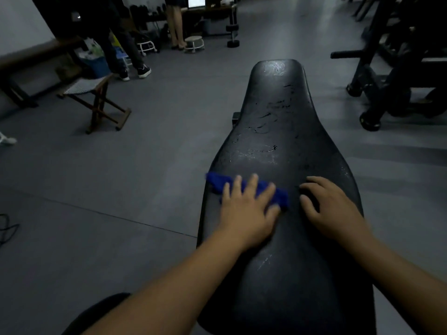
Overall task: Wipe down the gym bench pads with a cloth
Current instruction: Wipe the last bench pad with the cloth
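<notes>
A person's left hand point(249, 211) presses a blue cloth point(244, 188) flat, fingers spread, near the left edge of a cracked black bench pad point(278, 131); the right hand point(331, 209) rests beside it, fingers curled, empty.

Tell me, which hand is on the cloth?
The left hand: it presses flat on the blue cloth. The right hand rests bare on the bench pad.

Folding stool point(96, 97) left on grey floor point(157, 153); dumbbell point(233, 35) far back; weight rack point(399, 68) right.
</notes>
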A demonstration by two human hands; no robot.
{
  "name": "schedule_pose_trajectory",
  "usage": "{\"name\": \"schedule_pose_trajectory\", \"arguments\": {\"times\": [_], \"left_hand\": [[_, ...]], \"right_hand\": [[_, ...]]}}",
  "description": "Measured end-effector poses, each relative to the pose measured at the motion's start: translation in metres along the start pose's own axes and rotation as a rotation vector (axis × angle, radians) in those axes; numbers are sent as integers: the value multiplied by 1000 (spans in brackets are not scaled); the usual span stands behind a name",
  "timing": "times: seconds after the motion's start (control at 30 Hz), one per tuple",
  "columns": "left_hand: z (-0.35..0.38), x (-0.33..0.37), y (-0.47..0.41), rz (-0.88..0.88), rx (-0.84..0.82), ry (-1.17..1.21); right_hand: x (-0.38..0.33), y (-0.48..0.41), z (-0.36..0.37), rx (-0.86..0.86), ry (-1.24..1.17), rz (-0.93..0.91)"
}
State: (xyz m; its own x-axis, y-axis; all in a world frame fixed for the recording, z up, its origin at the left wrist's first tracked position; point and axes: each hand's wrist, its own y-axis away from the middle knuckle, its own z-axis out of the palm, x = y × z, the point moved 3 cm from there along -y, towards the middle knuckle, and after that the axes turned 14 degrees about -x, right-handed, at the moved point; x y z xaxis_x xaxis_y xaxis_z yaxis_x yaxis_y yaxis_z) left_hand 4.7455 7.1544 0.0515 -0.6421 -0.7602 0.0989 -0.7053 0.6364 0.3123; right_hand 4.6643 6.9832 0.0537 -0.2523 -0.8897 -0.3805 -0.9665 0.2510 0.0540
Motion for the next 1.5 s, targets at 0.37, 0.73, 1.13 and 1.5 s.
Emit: {"name": "schedule_pose_trajectory", "arguments": {"times": [0.37, 0.73, 1.13, 1.5], "left_hand": [[15, 28, 30, 199, -61, -68], [9, 16, 5, -15, -4, 17], [20, 39, 41, 154, -26, -66], [-10, 6, -26, 154, 79, 271]], "right_hand": [[2, 1, -1, 103, -86, -11], [-3, 15, 3, -87, 100, -24], [9, 93, 26, -17, -117, 70], [-33, 57, 16, -109, 144, 86]]}}
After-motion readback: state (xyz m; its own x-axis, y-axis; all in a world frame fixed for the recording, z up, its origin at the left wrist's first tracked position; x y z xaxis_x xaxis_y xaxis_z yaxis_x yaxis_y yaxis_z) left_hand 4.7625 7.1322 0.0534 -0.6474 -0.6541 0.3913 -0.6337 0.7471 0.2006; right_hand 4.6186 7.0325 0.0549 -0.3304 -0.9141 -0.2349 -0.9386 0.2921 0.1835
